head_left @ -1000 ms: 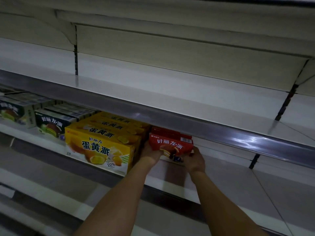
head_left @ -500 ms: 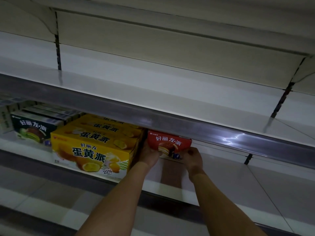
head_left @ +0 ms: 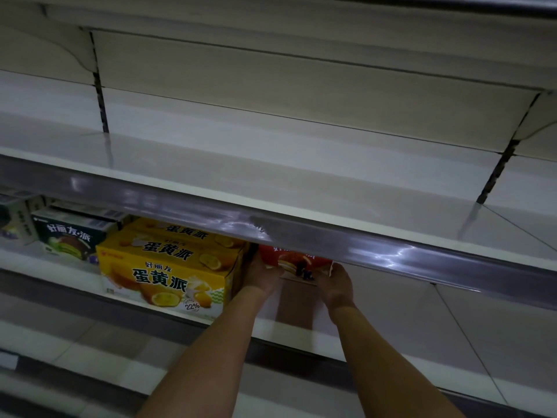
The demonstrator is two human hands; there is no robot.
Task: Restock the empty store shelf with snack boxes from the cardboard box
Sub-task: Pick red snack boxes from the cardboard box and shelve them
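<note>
The red snack box (head_left: 294, 260) sits on the lower shelf (head_left: 391, 321), just right of the yellow boxes (head_left: 168, 273), its top hidden behind the price rail (head_left: 301, 233) of the bare shelf above (head_left: 271, 176). The left hand (head_left: 261, 277) holds its left end and the right hand (head_left: 338, 285) its right end, fingers curled against the cardboard. The box looks light and stiff, though thin card could dent if squeezed; holding it by the two short ends seems the safest grip. The shelf surface is smooth, pale and glossy, so the box should slide easily. Green boxes (head_left: 70, 236) stand further left, and the aisle is dim.
</note>
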